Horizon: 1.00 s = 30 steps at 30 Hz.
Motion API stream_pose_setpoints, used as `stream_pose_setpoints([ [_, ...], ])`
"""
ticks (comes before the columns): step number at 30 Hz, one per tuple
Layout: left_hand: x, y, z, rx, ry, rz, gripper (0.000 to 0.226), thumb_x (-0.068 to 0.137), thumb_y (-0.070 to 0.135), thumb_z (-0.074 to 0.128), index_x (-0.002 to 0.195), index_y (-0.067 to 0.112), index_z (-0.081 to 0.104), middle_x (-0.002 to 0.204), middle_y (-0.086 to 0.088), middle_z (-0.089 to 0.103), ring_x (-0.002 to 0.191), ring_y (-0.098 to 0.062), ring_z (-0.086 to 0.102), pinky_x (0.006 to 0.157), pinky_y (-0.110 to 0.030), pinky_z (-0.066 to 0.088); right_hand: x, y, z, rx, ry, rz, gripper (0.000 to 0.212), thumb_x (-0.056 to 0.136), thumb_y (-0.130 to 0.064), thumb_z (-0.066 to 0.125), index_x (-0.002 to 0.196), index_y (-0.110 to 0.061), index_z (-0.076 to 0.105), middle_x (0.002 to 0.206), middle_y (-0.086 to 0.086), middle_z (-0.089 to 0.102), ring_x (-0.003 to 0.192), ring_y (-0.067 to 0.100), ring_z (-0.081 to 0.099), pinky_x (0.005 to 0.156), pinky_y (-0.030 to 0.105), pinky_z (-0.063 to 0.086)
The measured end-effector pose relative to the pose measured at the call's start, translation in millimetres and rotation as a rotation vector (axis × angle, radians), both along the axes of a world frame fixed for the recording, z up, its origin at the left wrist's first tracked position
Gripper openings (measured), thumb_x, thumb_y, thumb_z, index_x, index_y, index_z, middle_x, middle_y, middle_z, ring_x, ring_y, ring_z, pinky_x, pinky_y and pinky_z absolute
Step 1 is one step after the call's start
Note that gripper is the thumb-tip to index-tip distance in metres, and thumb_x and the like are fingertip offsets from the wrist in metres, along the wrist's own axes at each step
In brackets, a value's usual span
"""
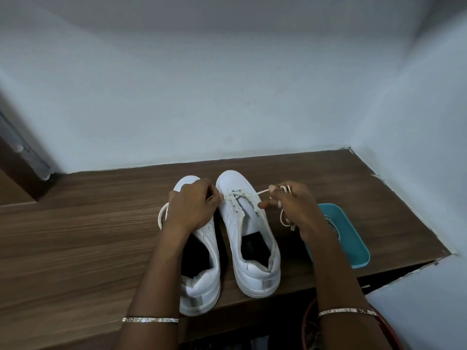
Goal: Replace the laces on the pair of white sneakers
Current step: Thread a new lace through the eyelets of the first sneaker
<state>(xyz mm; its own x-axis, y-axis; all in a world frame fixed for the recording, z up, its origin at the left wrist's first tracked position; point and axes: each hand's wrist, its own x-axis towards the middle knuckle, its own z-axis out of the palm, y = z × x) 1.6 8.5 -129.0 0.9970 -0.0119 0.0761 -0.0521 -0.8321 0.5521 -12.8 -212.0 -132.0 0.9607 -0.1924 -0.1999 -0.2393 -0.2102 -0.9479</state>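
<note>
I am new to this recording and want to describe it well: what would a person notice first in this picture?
The eye goes first to the two white sneakers standing side by side on the wooden table, toes pointing away. The left hand and the right hand each pinch part of a cream lace threaded through the right sneaker. A teal tray lies further right.

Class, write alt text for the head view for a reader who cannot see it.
The left hand and right hand each grip a cream lace threaded through the front eyelets of one white sneaker. The other sneaker stands beside it on a wooden surface, near a teal tray.
</note>
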Motion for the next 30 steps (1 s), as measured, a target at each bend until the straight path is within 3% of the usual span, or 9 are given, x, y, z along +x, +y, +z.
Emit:
stream_pose_setpoints([
  [3,4,8,0,-0.117,0.001,-0.057,0.013,0.087,0.037,0.072,0.085,0.026,0.065,0.076,0.021,0.062,0.076,0.007,0.056,0.098,-0.044,0.044,-2,-4,8,-0.096,-0.048,-0.09,0.04,0.085,-0.052,0.075,0.105,-0.019,0.063,0.078,-0.002,0.077,0.067,0.009,0.069,0.058,0.026,0.042],
  [7,3,4,7,-0.192,-0.145,-0.07,0.009,0.085,0.034,0.074,0.084,0.029,0.066,0.088,0.015,0.071,0.085,-0.004,0.065,0.086,-0.036,0.049,4,0,5,-0.217,-0.175,-0.191,0.05,0.081,-0.07,0.066,0.107,-0.028,0.061,0.1,-0.004,0.067,0.09,0.015,0.067,0.074,0.035,0.054],
  [10,0,-2,17,-0.241,-0.223,-0.071,0.012,0.09,0.026,0.07,0.079,0.025,0.066,0.083,0.009,0.073,0.072,-0.002,0.063,0.061,-0.015,0.04,10,3,-2,-0.225,-0.314,-0.184,0.03,0.096,-0.044,0.053,0.109,-0.02,0.067,0.098,0.002,0.069,0.095,0.019,0.065,0.085,0.04,0.052],
  [12,-4,-6,22,-0.255,-0.157,-0.075,0.017,0.089,0.033,0.072,0.075,0.026,0.065,0.076,0.007,0.071,0.062,0.002,0.059,0.054,-0.01,0.035,11,3,-3,-0.132,-0.325,-0.148,0.025,0.104,-0.022,0.047,0.12,-0.016,0.065,0.089,0.002,0.071,0.081,0.01,0.063,0.08,0.035,0.051],
  [15,-10,-13,23,-0.177,0.061,-0.083,0.034,0.075,0.056,0.078,0.077,0.024,0.067,0.071,0.008,0.066,0.063,0.0,0.058,0.054,-0.017,0.038,9,12,1,-0.008,-0.298,0.017,0.031,0.109,-0.018,0.039,0.135,-0.02,0.056,0.079,0.002,0.072,0.065,0.004,0.057,0.066,0.021,0.048],
  [18,-14,-21,23,-0.21,0.227,-0.079,0.051,0.062,0.061,0.085,0.084,0.02,0.065,0.073,0.004,0.07,0.068,-0.013,0.068,0.06,-0.032,0.057,5,25,5,0.042,-0.297,0.137,0.024,0.109,-0.018,0.04,0.131,-0.021,0.05,0.083,0.002,0.075,0.062,0.011,0.055,0.06,0.018,0.046],
  [22,-15,-19,27,-0.399,0.39,-0.078,0.033,0.073,0.035,0.087,0.083,0.007,0.072,0.069,-0.007,0.075,0.061,-0.017,0.073,0.06,-0.029,0.062,0,30,3,0.045,-0.243,0.213,0.008,0.106,-0.015,0.049,0.102,-0.013,0.042,0.092,0.006,0.078,0.058,0.017,0.062,0.05,0.019,0.041],
  [26,-13,-5,25,-0.652,0.507,-0.044,0.001,0.083,0.002,0.075,0.083,0.001,0.076,0.085,-0.015,0.076,0.071,-0.017,0.073,0.065,-0.025,0.061,2,27,-1,0.098,-0.255,0.248,0.012,0.086,-0.002,0.076,0.087,-0.002,0.064,0.084,0.013,0.077,0.06,0.022,0.069,0.061,0.027,0.054],
  [30,-13,-2,23,-0.739,0.56,-0.024,0.011,0.084,-0.014,0.068,0.093,-0.011,0.073,0.081,-0.014,0.072,0.068,-0.013,0.071,0.059,-0.022,0.06,0,25,-1,0.109,-0.252,0.247,0.013,0.075,-0.002,0.085,0.086,-0.007,0.08,0.084,0.009,0.078,0.072,0.015,0.073,0.071,0.023,0.057],
])
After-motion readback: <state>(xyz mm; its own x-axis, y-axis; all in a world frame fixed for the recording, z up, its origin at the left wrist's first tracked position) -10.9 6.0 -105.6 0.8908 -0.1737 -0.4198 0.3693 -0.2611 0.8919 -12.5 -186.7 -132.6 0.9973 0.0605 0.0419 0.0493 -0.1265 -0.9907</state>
